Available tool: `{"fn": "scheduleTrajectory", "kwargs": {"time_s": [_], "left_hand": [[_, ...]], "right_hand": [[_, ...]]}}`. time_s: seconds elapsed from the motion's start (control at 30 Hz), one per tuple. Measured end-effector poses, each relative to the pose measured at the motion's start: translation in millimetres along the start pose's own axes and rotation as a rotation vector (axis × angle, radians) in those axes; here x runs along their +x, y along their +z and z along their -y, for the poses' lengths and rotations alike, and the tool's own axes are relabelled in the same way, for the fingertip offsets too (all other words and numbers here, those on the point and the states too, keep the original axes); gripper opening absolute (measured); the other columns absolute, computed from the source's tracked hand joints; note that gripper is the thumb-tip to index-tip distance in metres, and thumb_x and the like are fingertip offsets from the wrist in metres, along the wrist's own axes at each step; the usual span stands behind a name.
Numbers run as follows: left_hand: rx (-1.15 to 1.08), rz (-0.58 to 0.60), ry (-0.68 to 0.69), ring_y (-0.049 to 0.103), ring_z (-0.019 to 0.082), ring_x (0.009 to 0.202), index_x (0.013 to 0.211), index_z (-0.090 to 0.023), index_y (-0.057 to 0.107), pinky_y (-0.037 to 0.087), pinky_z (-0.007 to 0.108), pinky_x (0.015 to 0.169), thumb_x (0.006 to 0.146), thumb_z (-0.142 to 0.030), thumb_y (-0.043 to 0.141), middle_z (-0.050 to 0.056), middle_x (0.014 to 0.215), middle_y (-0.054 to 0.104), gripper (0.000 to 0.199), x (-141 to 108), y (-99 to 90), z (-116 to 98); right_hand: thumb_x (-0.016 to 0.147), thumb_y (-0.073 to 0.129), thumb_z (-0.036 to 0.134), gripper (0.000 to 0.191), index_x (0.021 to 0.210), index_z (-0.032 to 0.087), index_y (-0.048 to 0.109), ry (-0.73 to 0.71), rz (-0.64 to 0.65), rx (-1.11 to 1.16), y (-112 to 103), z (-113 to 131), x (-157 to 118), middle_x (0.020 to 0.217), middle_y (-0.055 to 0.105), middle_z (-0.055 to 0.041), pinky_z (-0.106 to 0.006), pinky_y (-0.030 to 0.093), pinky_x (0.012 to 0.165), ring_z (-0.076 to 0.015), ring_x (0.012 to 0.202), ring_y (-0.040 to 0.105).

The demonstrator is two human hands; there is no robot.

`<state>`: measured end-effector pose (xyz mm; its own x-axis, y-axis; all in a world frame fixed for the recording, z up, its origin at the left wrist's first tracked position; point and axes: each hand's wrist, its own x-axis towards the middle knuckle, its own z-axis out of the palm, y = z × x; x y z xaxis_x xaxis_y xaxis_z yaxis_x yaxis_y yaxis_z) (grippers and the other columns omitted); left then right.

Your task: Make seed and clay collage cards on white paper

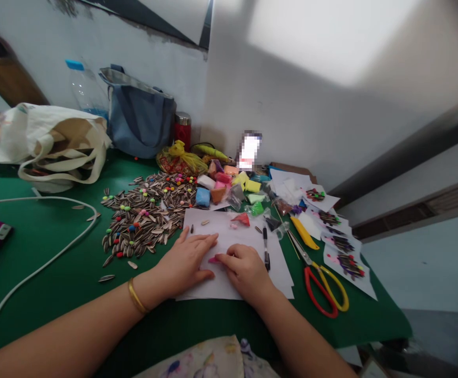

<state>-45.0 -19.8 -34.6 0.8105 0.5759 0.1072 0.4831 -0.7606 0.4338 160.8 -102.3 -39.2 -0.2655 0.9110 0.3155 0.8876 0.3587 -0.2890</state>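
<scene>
ok so counting outward from the white sheets (221,220) (2 at least): 2 hands on those, left hand (183,265) and right hand (248,270), plus 1 pink bit (213,260). 1 black pen (266,249) at 2 o'clock, 1 yellow tool (304,233) further out that way. 1 pair of scissors (318,281) at 4. 1 phone (249,151) at 12. 1 red flask (182,134) and 1 blue tote (142,121) at 11, 1 white bag (8,139) at 10. Striped seeds (150,215), also at 10? lol, too many to count.

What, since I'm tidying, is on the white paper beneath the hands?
On the white paper: the left hand, the right hand touching a pink piece, a black pen, a red packet, seeds and, at its edge, a dark packet. Anything beneath the hands is hidden.
</scene>
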Motion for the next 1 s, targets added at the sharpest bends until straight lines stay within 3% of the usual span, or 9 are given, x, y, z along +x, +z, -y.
{"fn": "scheduleTrajectory", "kwargs": {"time_s": [1.0], "left_hand": [[0.002, -0.003, -0.002, 0.048, 0.026, 0.134, 0.148, -0.026, 0.032, 0.008, 0.054, 0.121, 0.083, -0.039, 0.069, 0.01, 0.143, 0.055, 0.076, 0.0, -0.3, -0.5]], "right_hand": [[0.09, 0.061, 0.016, 0.025, 0.108, 0.026, 0.074, 0.077, -0.003, 0.072, -4.5, -4.1, 1.4, 0.088, 0.064, -0.0034, -0.03, 0.042, 0.076, -0.0169, 0.082, 0.059]]}}
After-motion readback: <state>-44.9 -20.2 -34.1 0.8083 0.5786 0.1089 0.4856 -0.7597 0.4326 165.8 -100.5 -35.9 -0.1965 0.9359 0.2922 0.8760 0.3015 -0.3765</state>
